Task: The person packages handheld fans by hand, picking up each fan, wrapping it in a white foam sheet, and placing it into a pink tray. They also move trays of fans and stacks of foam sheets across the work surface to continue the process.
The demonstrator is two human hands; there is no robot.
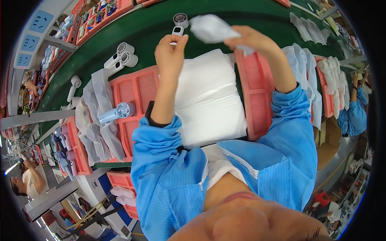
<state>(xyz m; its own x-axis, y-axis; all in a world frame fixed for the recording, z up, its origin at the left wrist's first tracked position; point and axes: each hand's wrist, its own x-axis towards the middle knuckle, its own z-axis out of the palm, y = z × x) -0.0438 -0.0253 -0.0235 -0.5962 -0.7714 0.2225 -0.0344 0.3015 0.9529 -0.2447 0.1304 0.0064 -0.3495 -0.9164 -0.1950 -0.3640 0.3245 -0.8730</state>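
While a pale blue handheld fan [116, 112] lies on a pink moulded tray [138, 90] (left side), the left hand [170, 54] pinches a small white fan [177, 31]; the right hand [250, 39] clasps a white plastic bag [211, 28] above the green counter [152, 28].

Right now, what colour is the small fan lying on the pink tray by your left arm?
Pale blue, with a white grille; the small fan lies on the pink tray, clearest in the head view.
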